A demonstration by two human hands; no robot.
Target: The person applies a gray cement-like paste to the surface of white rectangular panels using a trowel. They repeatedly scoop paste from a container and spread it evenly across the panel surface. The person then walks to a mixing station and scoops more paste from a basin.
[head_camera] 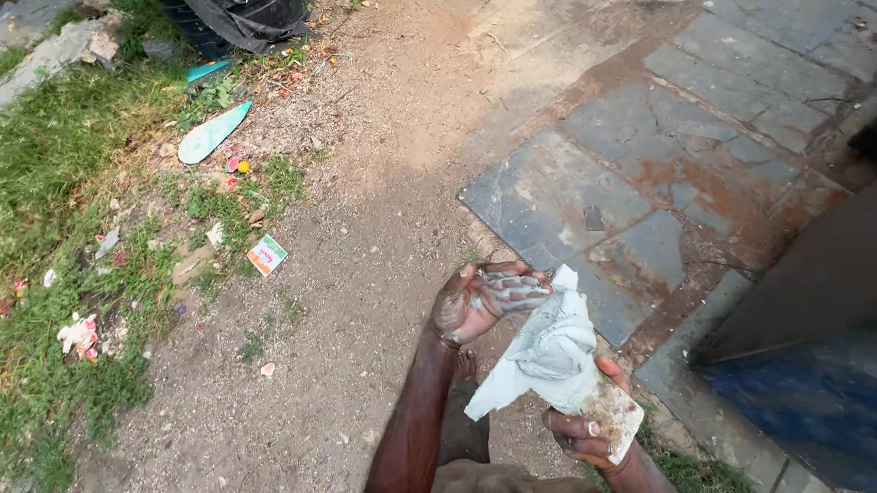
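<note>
My left hand (481, 299) is held palm up over the dirt ground, fingers apart, with grey-white smears across the palm and fingers. My right hand (586, 428) grips a crumpled pale cloth (551, 354) whose lower corner is stained brown. The cloth's upper end touches the fingertips of my left hand. Both forearms reach in from the bottom edge. Part of my leg shows below the left forearm.
Dirt ground (380, 229) lies ahead, with grey stone paving slabs (650, 171) to the right. Grass with scattered litter (82, 337) runs along the left, including a teal blade-shaped piece (213, 133). A black bag (246, 15) sits at the top. A dark blue object (832, 379) stands at right.
</note>
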